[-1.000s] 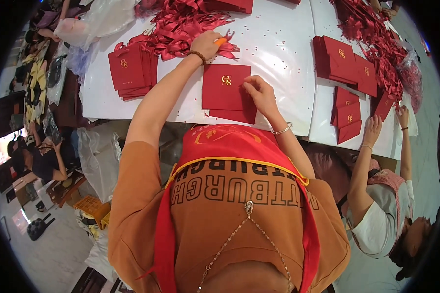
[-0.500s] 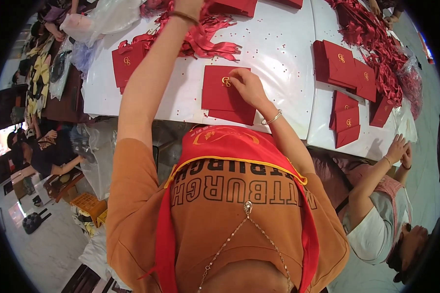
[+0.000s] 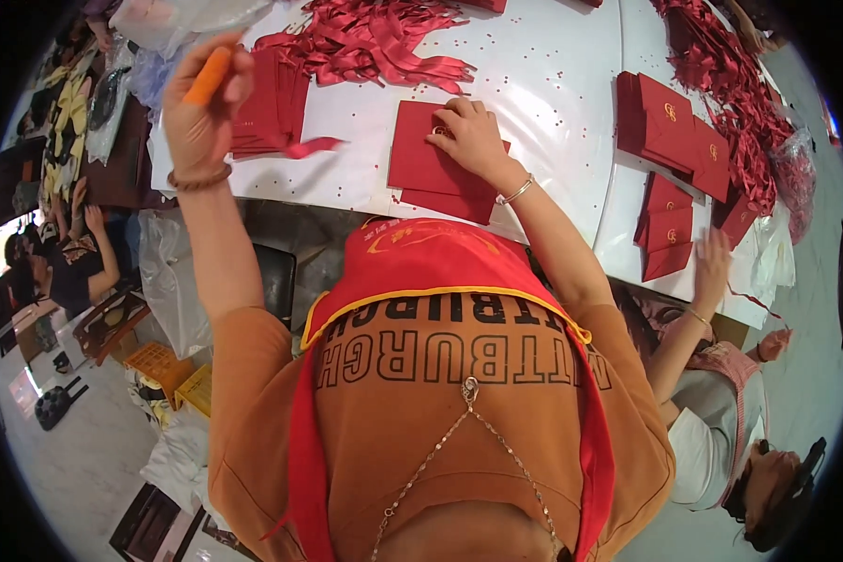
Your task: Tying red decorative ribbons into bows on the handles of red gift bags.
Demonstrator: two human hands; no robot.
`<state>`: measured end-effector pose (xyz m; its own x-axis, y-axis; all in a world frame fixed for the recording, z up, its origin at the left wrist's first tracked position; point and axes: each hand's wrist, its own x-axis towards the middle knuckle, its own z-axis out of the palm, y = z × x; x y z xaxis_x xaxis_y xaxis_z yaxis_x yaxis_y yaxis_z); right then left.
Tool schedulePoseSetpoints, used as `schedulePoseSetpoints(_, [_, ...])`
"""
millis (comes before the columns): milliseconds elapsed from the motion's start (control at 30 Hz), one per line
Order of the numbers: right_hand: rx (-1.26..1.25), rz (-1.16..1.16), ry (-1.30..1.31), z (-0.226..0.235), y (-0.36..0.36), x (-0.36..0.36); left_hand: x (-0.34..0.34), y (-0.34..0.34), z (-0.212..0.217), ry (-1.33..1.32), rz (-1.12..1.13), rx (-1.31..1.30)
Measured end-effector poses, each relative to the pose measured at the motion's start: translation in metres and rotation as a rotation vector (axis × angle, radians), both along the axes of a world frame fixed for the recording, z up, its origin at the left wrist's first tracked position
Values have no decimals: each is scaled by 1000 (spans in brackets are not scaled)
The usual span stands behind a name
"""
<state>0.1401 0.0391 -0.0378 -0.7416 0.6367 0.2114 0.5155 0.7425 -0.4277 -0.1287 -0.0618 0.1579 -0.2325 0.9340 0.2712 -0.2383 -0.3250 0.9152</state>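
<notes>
My left hand point(image 3: 204, 110), raised over the table's left side, has curled fingers. A bright orange tube-shaped piece point(image 3: 209, 77) shows at them; whether it is worn or held, I cannot tell. What the fingertips pinch is unclear. My right hand point(image 3: 474, 139) has bent fingers and thumb on a flat red paper bag point(image 3: 412, 155) with a gold emblem, partly hidden beneath them. Another red bag point(image 3: 448, 203) sticks out below it. More red bags point(image 3: 272, 108) lie beside my left hand, with a blurred loose red ribbon point(image 3: 314, 147) trailing near them.
A heap of red ribbons point(image 3: 375, 42) lies at the far middle of the white table point(image 3: 534, 159). Stacks of red bags point(image 3: 660, 122) and more ribbons point(image 3: 740, 140) are on the right, near a co-worker's hand point(image 3: 712, 272). Plastic wrap point(image 3: 183, 19) lies at the far left.
My left hand has come back from the far ribbon heap to the left, and the orange piece now shows. The trailing ribbon has appeared. My right hand stays on the bag, its fingers shifted slightly.
</notes>
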Motion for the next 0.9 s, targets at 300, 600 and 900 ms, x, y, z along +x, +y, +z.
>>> schedulePoseSetpoints(300, [61,-31,-65,0,-5,-19,74,19,-151,33,40,-746])
schedulePoseSetpoints(600, [-44,19,-65,21,-22,-9,119,12,-187,352,146,-761])
schedulePoseSetpoints(900, [-486,31,-162,24,0,-4,127,-1,-189,562,180,-616])
